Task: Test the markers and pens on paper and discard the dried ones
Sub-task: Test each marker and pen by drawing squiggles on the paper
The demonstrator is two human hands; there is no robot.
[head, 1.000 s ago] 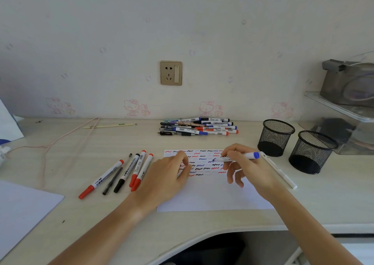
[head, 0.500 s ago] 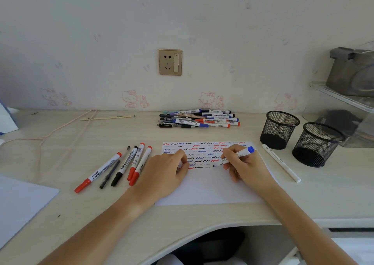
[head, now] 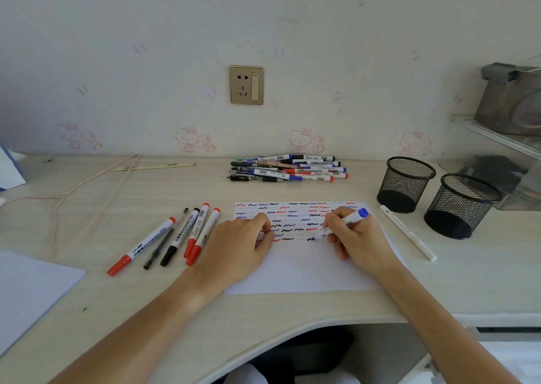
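The desk carries the paper at its centre front, as in the earlier frames. The left hand rests on the paper's left part, fingers loosely curled with their tips on the sheet, holding nothing; its position is unchanged. The right hand pinches the blue marker between thumb and fingers. One second ago this marker was held almost level above the squiggle rows; it is now tilted, blue end up and to the right, with its tip touching the paper at the right end of the lowest row, where a dark blue mark shows. Two mesh cups stand at the right, apart from the paper. A white pen lies between the paper and the cups. The untested pile lies at the back near the wall. Five pens lie in a row left of the paper. None of these has moved.
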